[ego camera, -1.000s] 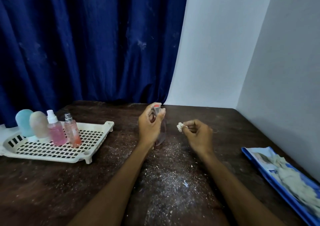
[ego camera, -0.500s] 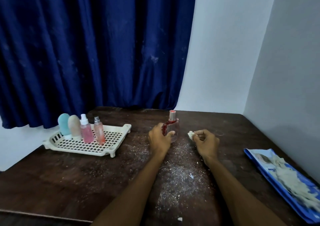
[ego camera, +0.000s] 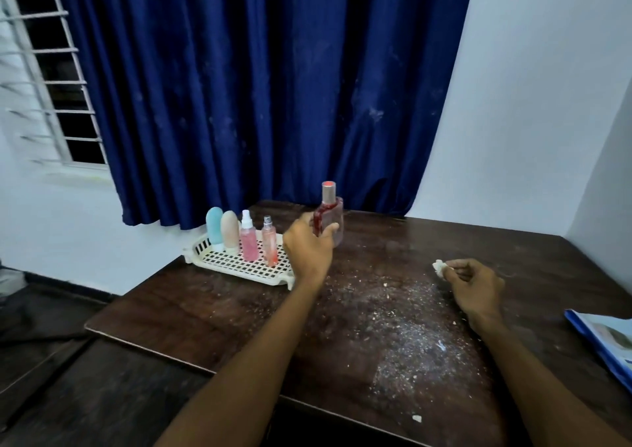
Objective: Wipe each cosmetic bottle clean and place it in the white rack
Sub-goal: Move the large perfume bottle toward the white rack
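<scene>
Gripping the perfume bottle (ego camera: 330, 219), left hand (ego camera: 307, 246) raised.

White grid-holed rack (ego camera: 239, 264), navy curtain (ego camera: 260, 87), dark brown speckled table (ego camera: 376, 309).

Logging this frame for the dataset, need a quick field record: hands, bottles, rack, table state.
left hand: holds clear bottle with red trim, upright, beside the rack
right hand: pinches small white wad in fingers
white rack: far left of table, four bottles standing in a row
rack bottles: teal, beige, pink spray, slim pink spray
table: dark wood, white crumbs scattered
right edge: blue packet
</scene>
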Tool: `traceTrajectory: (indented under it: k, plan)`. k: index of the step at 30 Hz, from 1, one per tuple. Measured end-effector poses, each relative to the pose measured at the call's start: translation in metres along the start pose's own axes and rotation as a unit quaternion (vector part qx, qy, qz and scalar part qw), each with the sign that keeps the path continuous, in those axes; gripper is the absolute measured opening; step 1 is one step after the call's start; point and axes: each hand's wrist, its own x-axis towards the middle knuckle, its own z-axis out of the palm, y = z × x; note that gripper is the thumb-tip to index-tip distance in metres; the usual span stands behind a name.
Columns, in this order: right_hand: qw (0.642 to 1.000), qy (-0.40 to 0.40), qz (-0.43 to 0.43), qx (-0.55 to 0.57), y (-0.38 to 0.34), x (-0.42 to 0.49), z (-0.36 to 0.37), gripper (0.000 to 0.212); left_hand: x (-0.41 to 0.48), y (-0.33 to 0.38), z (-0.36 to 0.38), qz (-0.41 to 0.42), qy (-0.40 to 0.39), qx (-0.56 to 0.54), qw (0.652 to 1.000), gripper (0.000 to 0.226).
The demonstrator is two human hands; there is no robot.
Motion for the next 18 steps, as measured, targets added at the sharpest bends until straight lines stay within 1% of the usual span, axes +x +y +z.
traceTrajectory:
  k: [3, 7, 9, 15, 18]
  plan:
    - [1.000, -0.007, -0.002, 0.026, 0.000, -0.002, 0.002, 0.006, 0.012, -0.018, -0.022, -0.019, 0.025, 0.024, 0.999, 0.023]
    - [1.000, -0.011, -0.002, 0.026, -0.001, -0.003, 0.004, 0.006, 0.014, -0.040, -0.037, -0.059, 0.029, 0.048, 0.997, 0.023]
    - [1.000, -0.009, -0.004, 0.021, -0.002, -0.004, 0.004, 0.006, 0.011, -0.045, -0.040, -0.074, 0.033, 0.065, 0.995, 0.024]
    - [1.000, -0.012, -0.010, 0.014, -0.004, -0.003, 0.004, 0.007, 0.002, -0.053, -0.040, -0.117, 0.045, 0.068, 0.990, 0.031]
    - [1.000, -0.011, -0.005, 0.014, -0.007, -0.003, 0.004, 0.008, 0.001, -0.052, -0.038, -0.122, 0.047, 0.066, 0.989, 0.032]
